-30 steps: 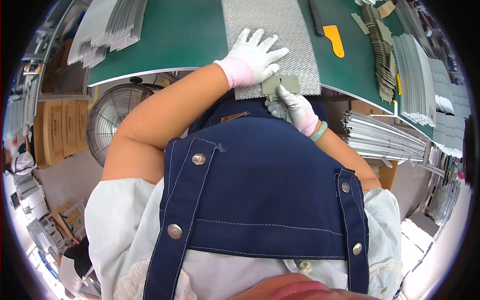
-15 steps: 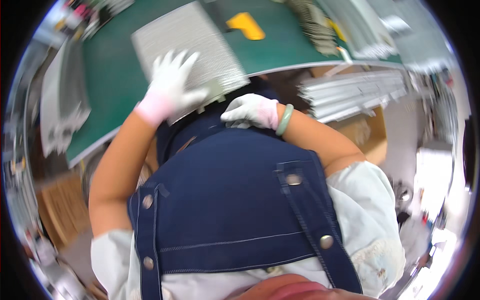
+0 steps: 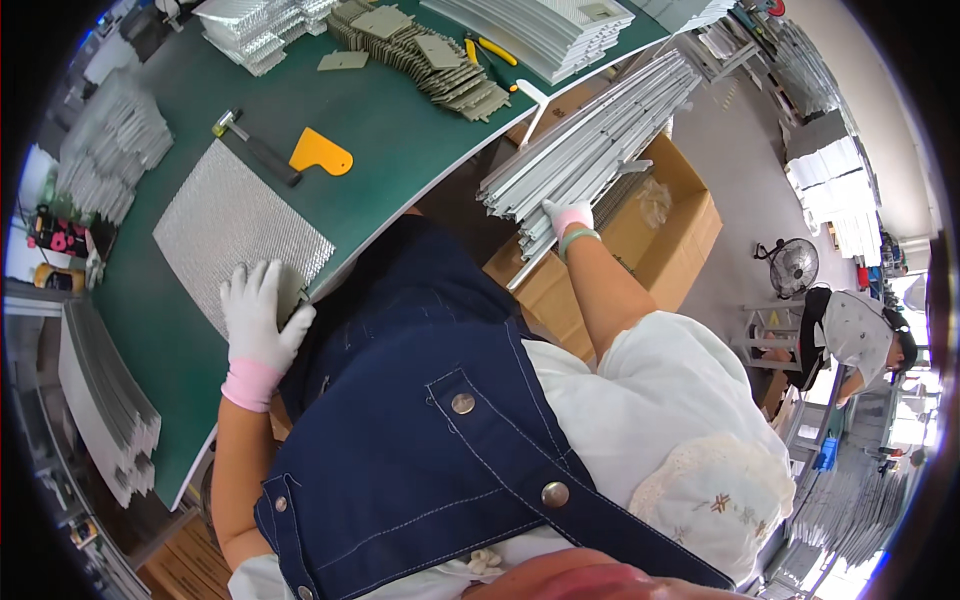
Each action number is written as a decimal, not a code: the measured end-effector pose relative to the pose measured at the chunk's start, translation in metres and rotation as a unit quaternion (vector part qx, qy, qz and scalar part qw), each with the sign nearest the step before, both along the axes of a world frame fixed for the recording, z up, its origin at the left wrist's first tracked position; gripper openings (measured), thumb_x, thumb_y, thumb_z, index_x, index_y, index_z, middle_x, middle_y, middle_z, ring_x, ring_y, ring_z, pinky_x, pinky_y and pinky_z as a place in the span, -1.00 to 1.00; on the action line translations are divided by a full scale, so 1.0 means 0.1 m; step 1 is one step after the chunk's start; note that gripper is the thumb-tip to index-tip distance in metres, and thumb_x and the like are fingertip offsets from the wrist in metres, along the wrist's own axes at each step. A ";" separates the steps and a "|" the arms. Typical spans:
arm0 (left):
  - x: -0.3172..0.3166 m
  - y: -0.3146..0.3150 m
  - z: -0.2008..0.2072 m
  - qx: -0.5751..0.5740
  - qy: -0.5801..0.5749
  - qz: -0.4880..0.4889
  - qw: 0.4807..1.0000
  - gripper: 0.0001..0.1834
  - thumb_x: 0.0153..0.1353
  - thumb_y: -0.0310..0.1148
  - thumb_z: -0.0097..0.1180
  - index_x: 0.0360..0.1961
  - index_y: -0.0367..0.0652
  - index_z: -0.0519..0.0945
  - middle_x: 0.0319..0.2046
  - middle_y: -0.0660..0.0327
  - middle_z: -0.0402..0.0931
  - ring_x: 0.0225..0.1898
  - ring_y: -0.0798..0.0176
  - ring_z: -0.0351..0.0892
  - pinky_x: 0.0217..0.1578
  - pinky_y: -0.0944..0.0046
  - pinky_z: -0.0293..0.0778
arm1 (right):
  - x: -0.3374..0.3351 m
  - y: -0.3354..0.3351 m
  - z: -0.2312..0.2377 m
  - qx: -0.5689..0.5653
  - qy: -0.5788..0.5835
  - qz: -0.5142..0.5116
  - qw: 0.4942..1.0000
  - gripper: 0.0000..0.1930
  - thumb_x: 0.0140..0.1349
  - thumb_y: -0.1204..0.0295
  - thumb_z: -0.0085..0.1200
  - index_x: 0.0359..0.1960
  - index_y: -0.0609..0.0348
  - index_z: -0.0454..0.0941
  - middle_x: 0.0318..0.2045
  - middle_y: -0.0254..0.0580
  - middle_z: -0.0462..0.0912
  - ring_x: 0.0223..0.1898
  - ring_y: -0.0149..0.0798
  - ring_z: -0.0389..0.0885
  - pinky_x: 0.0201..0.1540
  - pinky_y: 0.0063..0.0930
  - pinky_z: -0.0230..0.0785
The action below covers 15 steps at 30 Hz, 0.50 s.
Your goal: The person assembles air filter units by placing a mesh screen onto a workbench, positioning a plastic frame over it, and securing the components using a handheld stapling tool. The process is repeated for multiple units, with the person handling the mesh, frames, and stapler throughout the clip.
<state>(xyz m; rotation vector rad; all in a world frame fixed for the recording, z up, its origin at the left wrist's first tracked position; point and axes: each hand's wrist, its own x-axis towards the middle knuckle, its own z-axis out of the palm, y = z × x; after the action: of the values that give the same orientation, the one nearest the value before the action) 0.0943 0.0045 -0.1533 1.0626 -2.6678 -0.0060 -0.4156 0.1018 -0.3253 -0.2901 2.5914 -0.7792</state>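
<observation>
My left hand point(image 3: 262, 325), in a white glove with a pink cuff, lies with fingers spread on a silver textured panel point(image 3: 225, 225) at the near edge of the green table. Beside its thumb, a small grey-green plate point(image 3: 291, 288) sits at the panel's edge, partly covered by the hand. My right hand point(image 3: 570, 217), gloved the same way, reaches out to the right and closes on a metal strip at the near end of a bundle of long silver metal strips point(image 3: 600, 145). Its fingertips are partly hidden among the strips.
A hammer point(image 3: 255, 147) and a yellow scraper point(image 3: 322, 152) lie beyond the panel. Grey-green plates point(image 3: 430, 60) and silver panels point(image 3: 540, 30) are stacked farther back. An open cardboard box point(image 3: 690, 230) stands under the strips. Another person point(image 3: 858, 330) is at the far right, near a fan point(image 3: 793, 267).
My right hand has moved from near my lap out to the metal strips on the right. The view has turned rightward. My left hand remains on the panel.
</observation>
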 end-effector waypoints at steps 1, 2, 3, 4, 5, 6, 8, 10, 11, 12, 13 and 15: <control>-0.04 0.02 0.01 -0.007 0.003 -0.005 1.000 -0.26 0.09 -0.07 0.22 0.22 -0.29 0.37 0.16 -0.12 0.39 0.22 -0.36 0.24 0.24 -0.27 0.07 | -0.08 -0.02 0.00 0.037 -0.019 0.006 0.999 -0.27 -0.02 0.06 0.40 0.08 0.36 0.50 0.04 0.17 0.61 0.11 0.03 0.59 0.17 -0.28 0.42; -0.06 0.02 0.02 0.003 0.008 -0.006 1.000 -0.27 0.08 -0.08 0.23 0.22 -0.28 0.38 0.17 -0.12 0.38 0.23 -0.37 0.23 0.25 -0.28 0.06 | -0.18 -0.08 0.01 0.142 0.038 0.125 0.981 -0.46 0.07 0.14 0.32 -0.04 0.34 0.60 -0.01 0.15 0.65 0.08 0.01 0.62 0.12 -0.29 0.46; -0.05 0.03 0.03 -0.001 0.017 -0.001 1.000 -0.27 0.08 -0.09 0.23 0.21 -0.29 0.39 0.17 -0.12 0.38 0.23 -0.37 0.23 0.25 -0.28 0.05 | -0.23 -0.07 0.04 0.079 -0.050 0.083 0.992 -0.58 0.10 0.23 0.29 -0.14 0.33 0.59 -0.11 0.10 0.66 -0.03 -0.04 0.63 0.06 -0.25 0.48; -0.04 0.04 0.04 -0.004 0.026 0.002 1.000 -0.28 0.08 -0.10 0.23 0.21 -0.29 0.39 0.17 -0.12 0.38 0.24 -0.37 0.23 0.26 -0.28 0.05 | -0.30 -0.04 0.07 0.015 -0.138 0.040 0.990 -0.70 0.13 0.31 0.27 -0.25 0.31 0.59 -0.22 0.04 0.67 -0.13 -0.09 0.65 0.00 -0.22 0.49; -0.03 0.04 0.05 -0.007 0.035 0.005 0.999 -0.29 0.08 -0.11 0.23 0.20 -0.29 0.40 0.17 -0.12 0.38 0.24 -0.37 0.22 0.26 -0.29 0.04 | -0.33 -0.03 0.08 -0.049 -0.224 -0.004 0.973 -0.81 0.16 0.40 0.25 -0.35 0.30 0.58 -0.32 -0.02 0.67 -0.23 -0.15 0.66 -0.06 -0.19 0.51; -0.03 0.07 0.09 -0.013 0.048 0.013 0.999 -0.31 0.08 -0.14 0.23 0.19 -0.30 0.41 0.16 -0.12 0.39 0.25 -0.37 0.22 0.28 -0.30 0.02 | -0.33 -0.02 0.11 -0.152 -0.279 -0.035 0.947 -0.85 0.18 0.43 0.22 -0.36 0.29 0.58 -0.32 -0.03 0.67 -0.23 -0.15 0.65 -0.04 -0.19 0.50; -0.10 0.06 0.19 -0.015 0.062 0.002 0.998 -0.31 0.09 -0.13 0.23 0.19 -0.31 0.41 0.15 -0.12 0.39 0.24 -0.35 0.24 0.28 -0.27 0.06 | -0.32 0.05 0.15 -0.352 -0.376 -0.098 0.852 -0.91 0.23 0.49 0.16 -0.38 0.26 0.58 -0.32 -0.05 0.67 -0.23 -0.17 0.62 0.00 -0.20 0.47; -0.14 0.14 0.27 0.023 0.074 -0.020 0.997 -0.30 0.14 -0.09 0.21 0.22 -0.31 0.40 0.17 -0.13 0.38 0.27 -0.32 0.22 0.30 -0.21 0.08 | -0.17 -0.02 0.57 -0.439 -0.606 0.116 0.653 -0.92 0.27 0.50 0.12 -0.32 0.26 0.60 -0.25 -0.02 0.68 -0.18 -0.13 0.61 0.05 -0.21 0.43; -0.22 0.15 0.30 0.061 0.081 -0.047 0.994 -0.30 0.18 -0.06 0.19 0.23 -0.30 0.38 0.19 -0.13 0.37 0.31 -0.29 0.20 0.32 -0.16 0.08 | 0.13 -0.06 0.96 -0.424 -0.622 0.162 0.638 -0.86 0.29 0.43 0.14 -0.25 0.26 0.61 -0.29 -0.07 0.68 -0.19 -0.17 0.63 -0.03 -0.28 0.46; -0.34 0.17 0.32 0.101 0.090 -0.076 0.988 -0.30 0.22 -0.03 0.16 0.25 -0.30 0.37 0.21 -0.14 0.36 0.34 -0.27 0.18 0.34 -0.12 0.09 | 0.54 -0.08 1.32 -0.409 -0.633 0.206 0.624 -0.80 0.30 0.37 0.16 -0.18 0.26 0.62 -0.32 -0.12 0.67 -0.19 -0.21 0.65 -0.11 -0.35 0.50; -0.51 0.20 0.32 0.108 0.126 -0.131 0.977 -0.22 0.15 0.00 0.24 0.25 -0.32 0.36 0.15 -0.18 0.38 0.22 -0.25 0.31 0.27 -0.10 0.19 | 0.87 -0.05 1.49 -0.395 -0.612 0.225 0.647 -0.70 0.29 0.31 0.19 -0.06 0.27 0.61 -0.28 -0.10 0.68 -0.24 -0.21 0.68 -0.12 -0.33 0.54; -0.80 0.32 0.31 0.250 0.189 -0.177 0.933 -0.11 0.24 0.10 0.15 0.37 -0.36 0.20 0.33 -0.21 0.19 0.40 -0.16 0.15 0.38 0.00 0.07 | 1.65 0.02 1.96 -0.310 -0.562 0.325 0.695 -0.68 0.28 0.31 0.23 -0.06 0.29 0.60 -0.25 -0.05 0.69 -0.25 -0.21 0.70 -0.19 -0.36 0.58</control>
<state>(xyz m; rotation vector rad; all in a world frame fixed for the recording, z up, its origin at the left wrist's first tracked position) 0.0145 0.0361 -0.1220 0.5914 -2.4994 -0.9063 -0.2503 0.1036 -0.1290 -0.6213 0.9022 -1.0449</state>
